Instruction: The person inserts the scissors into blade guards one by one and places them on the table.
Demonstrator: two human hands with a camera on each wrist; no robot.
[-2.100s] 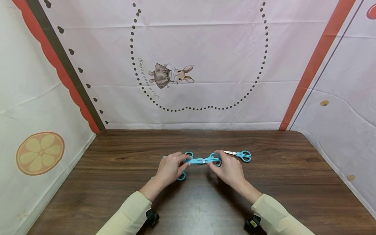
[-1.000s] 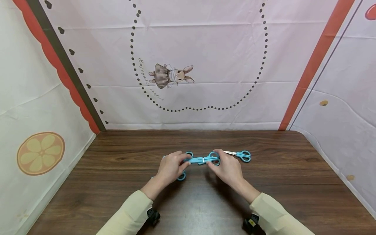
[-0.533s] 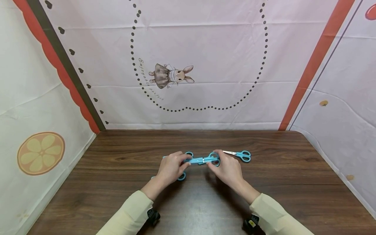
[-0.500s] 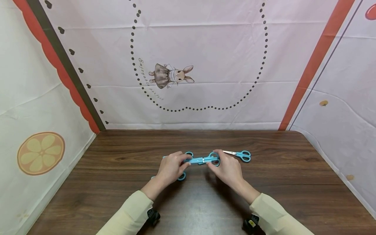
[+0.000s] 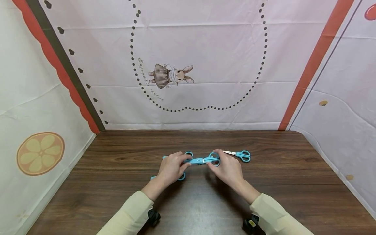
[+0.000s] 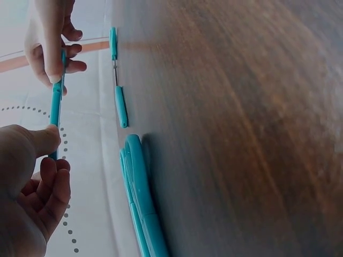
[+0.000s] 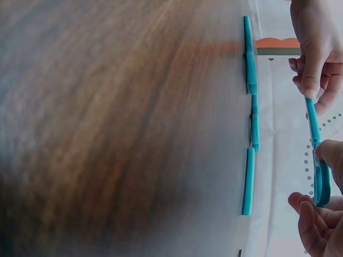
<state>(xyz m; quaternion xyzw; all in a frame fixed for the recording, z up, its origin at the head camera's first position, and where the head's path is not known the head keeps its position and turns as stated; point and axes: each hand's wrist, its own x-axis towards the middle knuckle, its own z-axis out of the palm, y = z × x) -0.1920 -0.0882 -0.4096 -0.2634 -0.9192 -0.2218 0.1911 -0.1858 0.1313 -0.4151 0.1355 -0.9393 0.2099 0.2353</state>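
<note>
A pair of light-blue scissors (image 5: 215,159) is held level between both hands, above the table in the wrist views. Its blades are inside a matching blade cover (image 5: 195,161), with a small bright strip at the joint. My left hand (image 5: 169,169) pinches the cover's far end between thumb and fingers. At the other end my right hand (image 5: 229,168) grips the finger loops. Beneath and behind the left hand lie two more blue scissors, one farther back (image 5: 189,153) and one nearer (image 5: 182,176); the hand hides their middles.
To the right of the right hand lies another pair of blue scissors (image 5: 243,156), bare metal blades pointing left. All stand on a dark wood table (image 5: 194,209). A printed cloth (image 5: 223,65) hangs behind and along both sides.
Compared with the earliest frame, my right hand has shifted very slightly left with the scissors. The left hand and the scissors on the table look practically unchanged.
</note>
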